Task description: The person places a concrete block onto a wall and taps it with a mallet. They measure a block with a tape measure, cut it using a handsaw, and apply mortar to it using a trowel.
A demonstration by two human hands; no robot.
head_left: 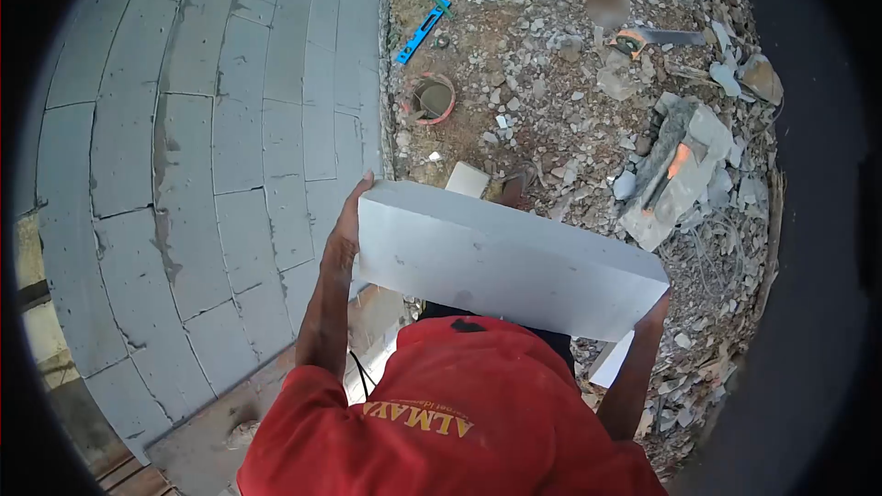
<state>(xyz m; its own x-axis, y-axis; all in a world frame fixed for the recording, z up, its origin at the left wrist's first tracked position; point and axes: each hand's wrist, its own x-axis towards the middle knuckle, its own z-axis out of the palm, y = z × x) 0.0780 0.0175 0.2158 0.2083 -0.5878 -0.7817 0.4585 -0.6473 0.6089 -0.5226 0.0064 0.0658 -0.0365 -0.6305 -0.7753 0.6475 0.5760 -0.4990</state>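
A long pale aerated concrete block [501,262] is held up in front of my red shirt, tilted slightly down to the right. My left hand [349,220] presses against its left end, the thumb tip showing at the upper corner. At the opposite end my right hand [654,314] grips the block's lower right corner, its fingers mostly hidden. Close on my left stands a wall [188,142] of similar grey blocks with visible joints.
Rubble [551,55] covers the ground ahead and to the right. On it lie a blue spirit level [424,32], a reddish bucket [450,110] with grey contents, a handsaw [671,37], and an orange-handled tool [678,162] on a crumpled sack [703,133]. A small pale block piece [469,179] sits behind the held block.
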